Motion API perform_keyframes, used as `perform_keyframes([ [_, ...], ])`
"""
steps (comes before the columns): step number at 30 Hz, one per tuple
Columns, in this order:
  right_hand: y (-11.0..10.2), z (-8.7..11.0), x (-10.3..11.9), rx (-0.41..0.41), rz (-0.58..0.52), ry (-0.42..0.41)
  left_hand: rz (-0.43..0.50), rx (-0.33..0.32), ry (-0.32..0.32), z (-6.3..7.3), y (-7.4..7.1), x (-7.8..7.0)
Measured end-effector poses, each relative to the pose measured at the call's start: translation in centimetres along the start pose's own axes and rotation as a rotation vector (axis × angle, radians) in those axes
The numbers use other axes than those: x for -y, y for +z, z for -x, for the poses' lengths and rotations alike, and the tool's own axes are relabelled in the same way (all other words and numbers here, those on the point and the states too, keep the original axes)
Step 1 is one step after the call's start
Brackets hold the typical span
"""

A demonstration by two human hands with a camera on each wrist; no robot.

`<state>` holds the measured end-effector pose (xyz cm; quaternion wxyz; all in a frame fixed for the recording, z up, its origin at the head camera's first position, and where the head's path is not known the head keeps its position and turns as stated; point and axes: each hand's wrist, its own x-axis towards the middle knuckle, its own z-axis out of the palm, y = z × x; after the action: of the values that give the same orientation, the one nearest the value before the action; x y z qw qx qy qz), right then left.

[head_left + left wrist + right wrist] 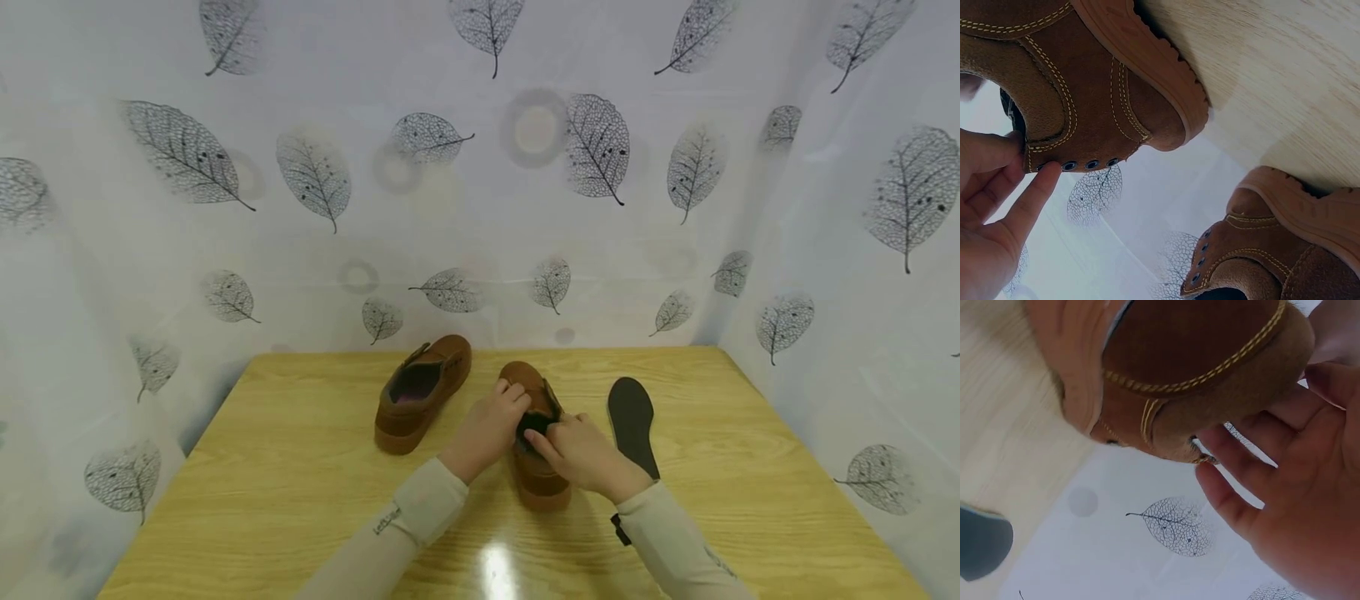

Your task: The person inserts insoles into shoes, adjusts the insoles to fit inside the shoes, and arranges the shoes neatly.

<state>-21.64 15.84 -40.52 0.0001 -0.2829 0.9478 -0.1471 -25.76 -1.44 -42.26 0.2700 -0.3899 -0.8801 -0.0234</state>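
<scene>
A brown lace-up shoe, toe pointing away, stands on the table between both hands. My left hand pinches the edge of its eyelet flap; the left wrist view shows thumb and forefinger at the row of eyelets. From the other side my right hand holds the flap and collar edge, its thumb over the dark shoe opening. In the right wrist view its fingertips meet the flap's corner. No lace shows in the eyelets. The shoe's inside is mostly hidden.
A matching brown shoe stands to the left, toe away. To the right lies a dark insole, partly covered by the right wrist. The wooden table meets a leaf-patterned curtain at the back and sides.
</scene>
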Motion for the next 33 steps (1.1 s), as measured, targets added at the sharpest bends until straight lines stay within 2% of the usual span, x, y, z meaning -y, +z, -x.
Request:
perform_keyframes([
  [5, 0.0, 0.0, -0.1, -0.081, 0.156, 0.026, -0.02, 0.003, -0.001, 0.1, 0.2, 0.1],
  [9, 0.1, -0.1, -0.1, -0.096, 0.18, 0.032, -0.01, 0.002, -0.008, 0.1, 0.3, 0.1],
  [12, 0.2, -0.2, -0.1, -0.078, 0.17, 0.048, -0.011, 0.003, -0.011, 0.1, 0.3, 0.1],
  [19, 0.9, -0.2, -0.3, 0.023, 0.127, 0.129, -0.036, 0.01, -0.007, 0.0, 0.1, 0.0],
  [26, 0.8, -0.6, -0.4, 0.08, 0.115, 0.164, -0.02, -0.004, -0.025, -0.2, 0.1, 0.0],
  [30, 0.9, -0.4, -0.9, 0.056, 0.066, 0.143, -0.021, -0.042, -0.03, 0.0, 0.2, -0.1],
  [33, 0.9, 0.0, -1.3, -0.002, -0.037, 0.125, -0.011, -0.07, -0.03, 0.2, 0.4, -0.2],
])
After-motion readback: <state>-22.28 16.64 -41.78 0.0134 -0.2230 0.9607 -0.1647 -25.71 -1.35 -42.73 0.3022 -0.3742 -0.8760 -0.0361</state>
